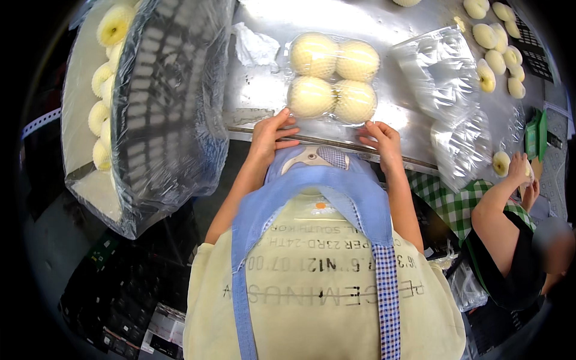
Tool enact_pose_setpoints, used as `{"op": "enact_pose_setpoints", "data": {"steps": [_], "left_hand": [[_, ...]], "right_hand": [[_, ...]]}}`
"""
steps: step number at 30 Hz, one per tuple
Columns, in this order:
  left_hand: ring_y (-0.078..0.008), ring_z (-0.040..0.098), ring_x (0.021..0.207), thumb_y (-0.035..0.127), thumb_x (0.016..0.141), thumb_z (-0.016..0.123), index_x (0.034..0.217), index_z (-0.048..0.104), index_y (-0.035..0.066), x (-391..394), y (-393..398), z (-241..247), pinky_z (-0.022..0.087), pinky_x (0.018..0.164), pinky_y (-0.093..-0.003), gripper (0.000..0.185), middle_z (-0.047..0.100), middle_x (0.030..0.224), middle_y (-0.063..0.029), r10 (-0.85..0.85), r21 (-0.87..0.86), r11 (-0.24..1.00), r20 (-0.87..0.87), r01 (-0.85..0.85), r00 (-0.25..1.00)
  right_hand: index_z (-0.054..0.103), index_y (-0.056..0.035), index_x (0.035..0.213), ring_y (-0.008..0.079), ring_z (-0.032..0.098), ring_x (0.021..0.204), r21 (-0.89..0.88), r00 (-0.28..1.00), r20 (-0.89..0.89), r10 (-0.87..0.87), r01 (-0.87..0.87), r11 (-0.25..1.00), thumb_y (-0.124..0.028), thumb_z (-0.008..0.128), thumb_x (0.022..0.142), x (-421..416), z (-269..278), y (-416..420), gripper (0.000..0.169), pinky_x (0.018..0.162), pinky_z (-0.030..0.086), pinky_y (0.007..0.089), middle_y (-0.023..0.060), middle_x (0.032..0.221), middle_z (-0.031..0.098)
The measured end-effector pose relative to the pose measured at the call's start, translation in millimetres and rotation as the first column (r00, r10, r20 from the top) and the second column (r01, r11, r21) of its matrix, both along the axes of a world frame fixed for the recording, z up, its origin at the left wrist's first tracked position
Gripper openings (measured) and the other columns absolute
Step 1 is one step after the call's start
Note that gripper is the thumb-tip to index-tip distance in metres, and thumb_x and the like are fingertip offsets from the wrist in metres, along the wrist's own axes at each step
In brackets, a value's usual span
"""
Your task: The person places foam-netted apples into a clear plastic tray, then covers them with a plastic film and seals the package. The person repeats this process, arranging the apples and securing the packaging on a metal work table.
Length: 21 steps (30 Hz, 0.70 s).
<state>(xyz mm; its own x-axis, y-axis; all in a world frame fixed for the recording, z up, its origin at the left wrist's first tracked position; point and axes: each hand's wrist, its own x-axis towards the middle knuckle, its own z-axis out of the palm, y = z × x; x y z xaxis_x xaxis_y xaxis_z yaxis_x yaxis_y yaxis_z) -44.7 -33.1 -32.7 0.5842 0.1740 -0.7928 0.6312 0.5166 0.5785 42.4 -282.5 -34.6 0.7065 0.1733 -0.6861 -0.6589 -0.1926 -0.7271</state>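
Observation:
A clear plastic clamshell pack (334, 77) lies on the metal table (391, 114) in front of me, filled with round, pale yellow fruits in foam nets, set two by two. At the pack's near left corner is my left hand (272, 132), thumb by the edge and fingers spread towards the table's rim. My right hand (382, 139) is at the near right corner, its thumb and forefinger together on the plastic edge. Whether the left fingertips touch the pack is unclear. Stacked clear empty packs (443, 72) lie to the right, with more (463, 144) nearer the table's edge.
A black plastic basket (166, 90) wrapped in clear film stands at the left, net-covered fruits (114, 29) behind its wall. Crumpled white tissue (255, 46) lies beside it. Loose netted fruits (495, 61) sit at the back right. A co-worker's hands (519, 171) are at the far right.

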Motion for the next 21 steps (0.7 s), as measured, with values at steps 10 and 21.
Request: {"op": "enact_pose_setpoints", "data": {"steps": [10, 21], "left_hand": [[-0.0244, 0.053, 0.101, 0.042, 0.084, 0.051, 0.11, 0.053, -0.007, 2.3, 1.0, 2.8, 0.053, 0.069, -0.0341, 0.055, 0.058, 0.104, -0.0164, -0.072, 0.064, 0.995, -0.006, 0.072, 0.997], [-0.0152, 0.056, 0.084, 0.033, 0.079, 0.061, 0.095, 0.065, 0.001, -0.1, 12.2, -4.0, 0.049, 0.065, -0.0302, 0.036, 0.062, 0.09, -0.0084, -0.1, 0.303, 0.947, -0.041, 0.108, 0.994]], "right_hand": [[0.063, 0.0025, 0.089, 0.0138, 0.058, 0.079, -0.061, 0.998, 0.014, 0.056, -0.055, 0.997, -0.026, 0.06, 0.082, 3.5, 3.2, -0.4, 0.03, 0.073, 0.049, 0.0272, 0.0075, 0.085, 0.062], [0.058, -0.0031, 0.075, 0.0088, 0.048, 0.065, -0.265, 0.931, 0.263, 0.254, -0.183, 0.947, -0.022, 0.064, 0.078, 4.4, -7.7, -5.8, 0.02, 0.062, 0.041, 0.0246, 0.0014, 0.07, 0.056]]}}
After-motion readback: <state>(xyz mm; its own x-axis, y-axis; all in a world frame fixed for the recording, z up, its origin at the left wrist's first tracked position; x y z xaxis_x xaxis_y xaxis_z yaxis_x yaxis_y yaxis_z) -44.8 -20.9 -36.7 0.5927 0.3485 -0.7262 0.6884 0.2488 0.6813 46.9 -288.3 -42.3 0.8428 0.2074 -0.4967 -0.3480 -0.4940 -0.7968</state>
